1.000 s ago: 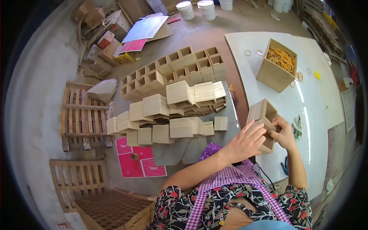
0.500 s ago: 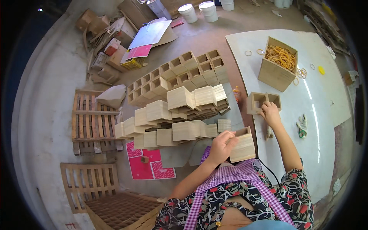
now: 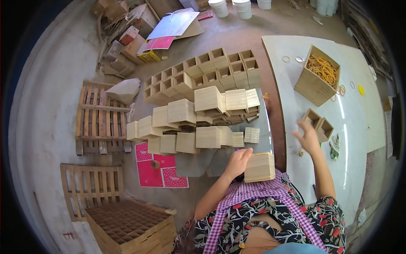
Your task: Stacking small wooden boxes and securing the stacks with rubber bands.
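Note:
Near my apron, my left hand (image 3: 237,164) is closed on the side of a pale wooden box (image 3: 259,167). The box's opening does not show; a plain face is turned up. My right hand (image 3: 309,137) hovers over the white table with its fingers apart and nothing in them. Just beyond its fingertips, two small open wooden boxes (image 3: 325,130) stand together, set at a slant. A larger wooden box (image 3: 314,87) full of yellow rubber bands (image 3: 323,69) stands farther back on the table.
A white and green glove (image 3: 335,147) and loose bands lie on the white table (image 3: 347,178). Stacked wooden boxes (image 3: 182,111) fill the middle left. Slatted pallets (image 3: 99,118) and a divided crate (image 3: 139,228) are at the far left. White buckets (image 3: 242,9) stand at the back.
My right hand has let go of the two small boxes, which now sit turned at a slant. The box in my left hand has been lowered and tipped. The whole view has shifted slightly.

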`<act>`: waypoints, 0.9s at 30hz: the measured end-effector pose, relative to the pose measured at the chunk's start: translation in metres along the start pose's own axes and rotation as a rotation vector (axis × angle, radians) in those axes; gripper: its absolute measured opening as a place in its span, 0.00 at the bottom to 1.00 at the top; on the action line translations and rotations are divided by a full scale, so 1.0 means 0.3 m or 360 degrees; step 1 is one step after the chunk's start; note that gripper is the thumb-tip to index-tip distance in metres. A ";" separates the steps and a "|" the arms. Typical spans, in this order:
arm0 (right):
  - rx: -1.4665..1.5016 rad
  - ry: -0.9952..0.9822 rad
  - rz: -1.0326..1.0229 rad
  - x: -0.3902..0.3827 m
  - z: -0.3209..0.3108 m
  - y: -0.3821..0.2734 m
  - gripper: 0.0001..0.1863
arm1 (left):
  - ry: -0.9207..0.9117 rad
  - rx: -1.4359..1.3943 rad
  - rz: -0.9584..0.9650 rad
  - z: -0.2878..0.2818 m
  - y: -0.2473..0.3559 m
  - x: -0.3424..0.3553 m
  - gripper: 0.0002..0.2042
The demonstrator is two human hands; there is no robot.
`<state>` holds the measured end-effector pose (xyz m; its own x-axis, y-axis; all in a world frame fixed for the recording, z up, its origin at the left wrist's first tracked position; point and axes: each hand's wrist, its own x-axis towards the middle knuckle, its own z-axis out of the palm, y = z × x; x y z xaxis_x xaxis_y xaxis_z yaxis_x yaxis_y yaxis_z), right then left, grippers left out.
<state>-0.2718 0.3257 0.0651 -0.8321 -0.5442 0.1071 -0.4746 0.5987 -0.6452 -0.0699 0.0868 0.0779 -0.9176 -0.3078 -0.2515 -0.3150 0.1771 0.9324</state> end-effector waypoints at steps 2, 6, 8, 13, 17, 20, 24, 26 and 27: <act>0.0654 -0.0467 -0.0236 -0.057 0.013 -0.138 0.20 | -0.0154 0.0041 0.0002 0.001 -0.007 0.023 0.22; 0.1140 -0.1113 0.0120 -0.099 0.089 -0.270 0.16 | -0.0478 0.0340 -0.0332 0.002 0.016 0.053 0.20; 0.1513 -0.1264 0.0436 -0.093 0.106 -0.272 0.15 | -0.0477 0.0360 0.0043 0.015 0.040 0.045 0.18; 0.0573 -0.1110 0.0048 -0.082 0.081 -0.272 0.11 | -0.0523 0.0738 0.0333 0.086 0.083 0.028 0.13; -0.0011 -0.0998 -0.0339 -0.106 0.071 -0.324 0.07 | -0.0553 0.0918 0.0496 0.105 0.083 0.037 0.13; 0.0138 -0.0934 -0.0317 -0.078 0.094 -0.306 0.08 | -0.0685 0.0709 0.0264 0.102 0.074 0.030 0.18; 0.1058 -0.1325 0.0691 -0.021 0.168 -0.204 0.05 | -0.0481 0.0625 0.0103 0.096 0.060 0.005 0.25; 0.1201 -0.1322 0.0730 -0.051 0.235 -0.179 0.04 | -0.0471 0.0431 0.0053 0.082 0.047 -0.003 0.26; 0.1227 -0.1289 0.0876 -0.077 0.267 -0.174 0.04 | -0.0502 0.0422 0.0013 0.078 0.038 -0.007 0.26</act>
<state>-0.2047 0.2600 0.0358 -0.3204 -0.7003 -0.6380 0.4004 0.5102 -0.7611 -0.0772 0.1113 0.0831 -0.9367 -0.0108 -0.3501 -0.3211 0.4256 0.8460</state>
